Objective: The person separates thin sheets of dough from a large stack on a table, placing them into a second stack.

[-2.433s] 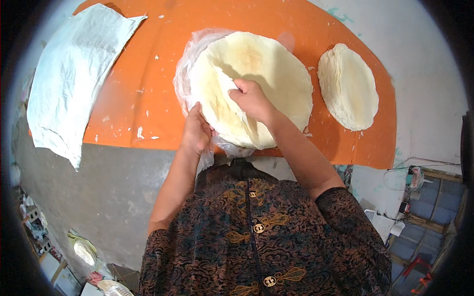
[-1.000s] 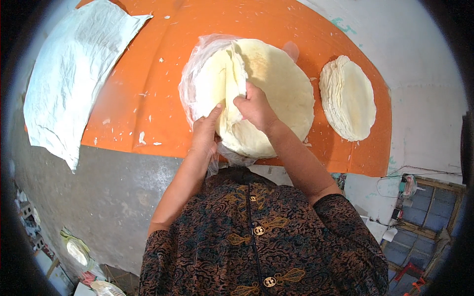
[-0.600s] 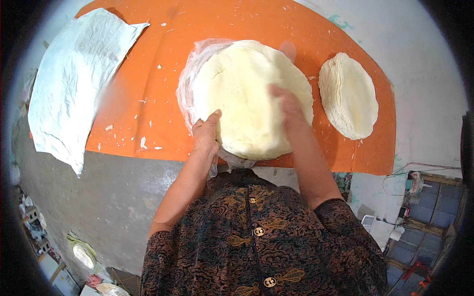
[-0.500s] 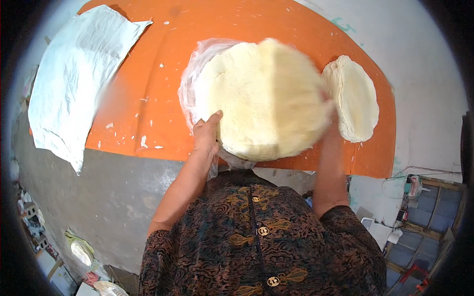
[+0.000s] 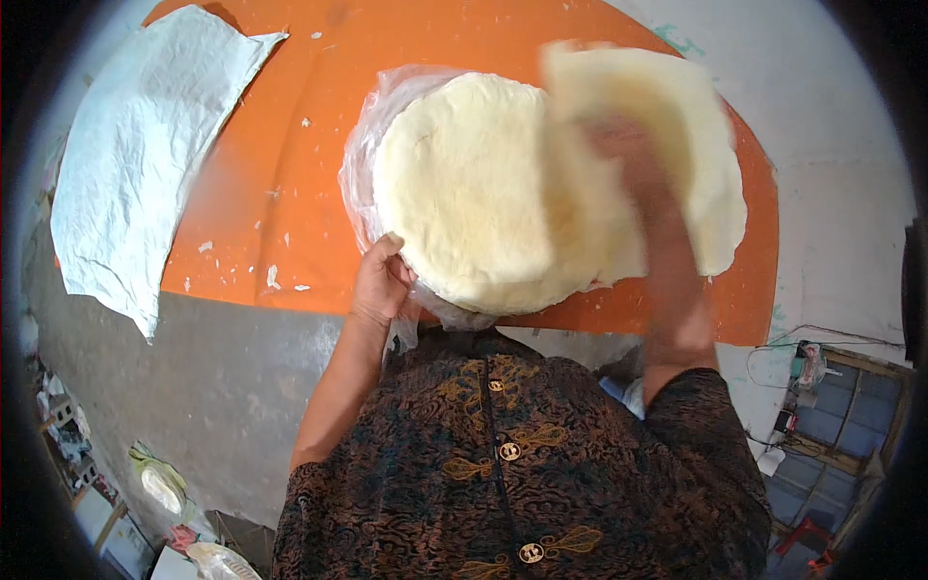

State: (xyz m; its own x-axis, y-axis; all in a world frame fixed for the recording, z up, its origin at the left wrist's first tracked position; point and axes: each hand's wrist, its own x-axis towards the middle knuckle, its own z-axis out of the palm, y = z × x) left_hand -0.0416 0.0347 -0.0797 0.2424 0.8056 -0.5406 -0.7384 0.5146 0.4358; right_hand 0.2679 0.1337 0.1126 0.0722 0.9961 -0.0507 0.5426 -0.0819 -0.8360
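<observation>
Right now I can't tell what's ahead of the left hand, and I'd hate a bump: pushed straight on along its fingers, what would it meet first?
The left hand already touches the near rim of the pale dough stack on its plastic sheet; that comes first.

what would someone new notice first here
Probably the big pale round stack of thin dough sheets in the middle of the orange table, sitting on clear plastic. The right hand, blurred, lifts one sheet off towards the right, while the left hand rests at the stack's near left edge. A white cloth lies at the far left.
</observation>
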